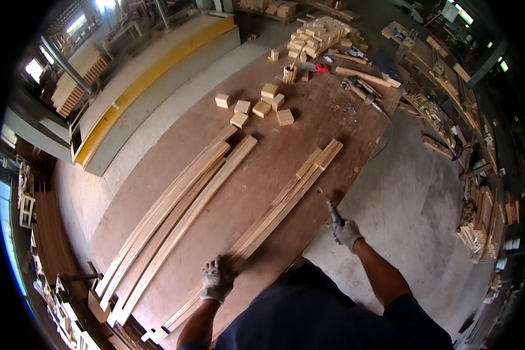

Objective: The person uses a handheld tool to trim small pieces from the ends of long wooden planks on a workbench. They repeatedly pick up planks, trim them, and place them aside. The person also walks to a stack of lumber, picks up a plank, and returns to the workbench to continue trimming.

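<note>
- Centrally, the left hand (217, 280) pressed down, ungripping, on long wooden slats (274, 213) running lower left to upper right.
- Right hand (347, 233) clenched a dark tool (333, 214), tip pointing upward.

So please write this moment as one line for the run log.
left hand: rests on long wooden slats | right hand: grips dark hand tool | surface: plywood bench | beyond: small wood blocks

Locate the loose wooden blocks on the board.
Head view, upper centre: the wooden blocks lie scattered on the plywood board, just beyond the far ends of the long slats.
</note>
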A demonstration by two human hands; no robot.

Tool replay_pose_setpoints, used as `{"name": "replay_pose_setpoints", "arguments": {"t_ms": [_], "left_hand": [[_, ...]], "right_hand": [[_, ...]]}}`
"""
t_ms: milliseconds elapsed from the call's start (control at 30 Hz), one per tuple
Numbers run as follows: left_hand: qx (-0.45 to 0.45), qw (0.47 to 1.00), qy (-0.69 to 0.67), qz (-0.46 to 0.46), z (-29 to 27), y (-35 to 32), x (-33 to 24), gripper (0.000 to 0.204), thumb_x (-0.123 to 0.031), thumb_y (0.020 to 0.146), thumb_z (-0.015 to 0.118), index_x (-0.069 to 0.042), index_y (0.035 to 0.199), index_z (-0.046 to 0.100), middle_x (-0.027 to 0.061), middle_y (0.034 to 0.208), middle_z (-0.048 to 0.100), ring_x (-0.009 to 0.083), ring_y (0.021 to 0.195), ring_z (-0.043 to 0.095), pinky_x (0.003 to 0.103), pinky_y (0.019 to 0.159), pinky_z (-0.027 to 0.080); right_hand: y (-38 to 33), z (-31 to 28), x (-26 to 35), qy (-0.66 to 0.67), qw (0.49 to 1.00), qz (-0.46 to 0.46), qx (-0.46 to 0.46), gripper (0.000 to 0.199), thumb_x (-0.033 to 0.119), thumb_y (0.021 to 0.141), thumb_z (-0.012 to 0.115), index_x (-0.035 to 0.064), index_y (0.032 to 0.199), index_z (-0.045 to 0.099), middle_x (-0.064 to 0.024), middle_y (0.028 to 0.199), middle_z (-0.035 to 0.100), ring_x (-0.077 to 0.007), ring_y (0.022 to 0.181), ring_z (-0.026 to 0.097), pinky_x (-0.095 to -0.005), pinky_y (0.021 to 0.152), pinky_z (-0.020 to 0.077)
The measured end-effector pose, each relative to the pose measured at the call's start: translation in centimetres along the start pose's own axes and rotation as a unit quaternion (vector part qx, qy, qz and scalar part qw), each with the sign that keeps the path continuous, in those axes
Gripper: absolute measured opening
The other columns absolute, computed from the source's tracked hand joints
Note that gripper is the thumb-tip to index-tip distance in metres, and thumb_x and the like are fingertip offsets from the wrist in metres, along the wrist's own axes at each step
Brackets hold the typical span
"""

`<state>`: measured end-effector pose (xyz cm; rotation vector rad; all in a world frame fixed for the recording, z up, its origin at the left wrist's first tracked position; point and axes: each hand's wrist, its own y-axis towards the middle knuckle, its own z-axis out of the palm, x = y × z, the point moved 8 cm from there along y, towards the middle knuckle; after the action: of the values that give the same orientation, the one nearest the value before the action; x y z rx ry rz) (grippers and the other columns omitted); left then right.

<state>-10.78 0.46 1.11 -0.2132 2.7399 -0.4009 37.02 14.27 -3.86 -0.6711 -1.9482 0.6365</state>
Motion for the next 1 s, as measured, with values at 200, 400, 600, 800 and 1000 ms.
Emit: {"name": "replay_pose_setpoints", "arguments": {"t_ms": [200,400,600,800,1000], "left_hand": [[0.0,0.998,0.012,-0.054,0.8,-8.5,7.7,0.093,-0.038,0.073,0.085,-0.003,0.146,0.039,0.0197,0.126,0.058,0.0404,0.116,0.053,0.051,0.1,0.043],[-0.02,0.996,0.006,-0.092,0.7,-9.6,7.9,0.102,-0.042,0.072,0.084,0.001,0.149,0.033,0.0227,0.135,0.053,0.0424,0.122,0.049,0.053,0.106,0.037],[-0.065,0.995,0.025,-0.075,1.1,-9.4,7.6,0.104,-0.046,0.072,0.083,0.002,0.149,0.032,0.0246,0.143,0.045,0.0425,0.134,0.04,0.057,0.115,0.027],[-0.055,0.995,0.038,-0.072,2.0,-9.9,8.1,0.105,-0.044,0.076,0.081,0.002,0.153,0.025,0.0249,0.149,0.039,0.0419,0.139,0.035,0.059,0.119,0.02],[-0.058,0.996,0.028,-0.068,1.9,-9.9,8.0,0.105,-0.036,0.076,0.082,0.003,0.153,0.022,0.0251,0.149,0.038,0.0422,0.14,0.033,0.061,0.118,0.018]], "right_hand": [[5.7,-7.0,4.3,-0.173,0.97,-0.103,-0.134,0.021,0.025,0.094,0.067,0.0051,0.087,0.066,-0.0027,0.061,0.059,-0.0133,0.046,0.055,-0.0353,0.043,0.0449],[7.1,-7.4,12.1,-0.331,0.927,-0.116,-0.132,0.03,0.029,0.085,0.072,0.0034,0.101,0.069,-0.0213,0.094,0.071,-0.0413,0.095,0.068,-0.0468,0.083,0.0537],[7.7,-7.1,13.5,-0.405,0.897,-0.144,-0.108,0.026,0.021,0.082,0.069,0.0057,0.103,0.069,-0.0226,0.107,0.07,-0.0417,0.104,0.066,-0.0486,0.089,0.0527],[6.4,-5.5,13.2,-0.425,0.884,-0.175,-0.091,0.027,0.022,0.084,0.069,0.0044,0.104,0.069,-0.0238,0.107,0.07,-0.0419,0.104,0.066,-0.0491,0.089,0.0526],[5.3,-4.4,12.9,-0.416,0.888,-0.172,-0.097,0.027,0.023,0.084,0.07,0.0034,0.103,0.069,-0.0242,0.105,0.07,-0.0424,0.103,0.066,-0.0489,0.088,0.0528]]}}
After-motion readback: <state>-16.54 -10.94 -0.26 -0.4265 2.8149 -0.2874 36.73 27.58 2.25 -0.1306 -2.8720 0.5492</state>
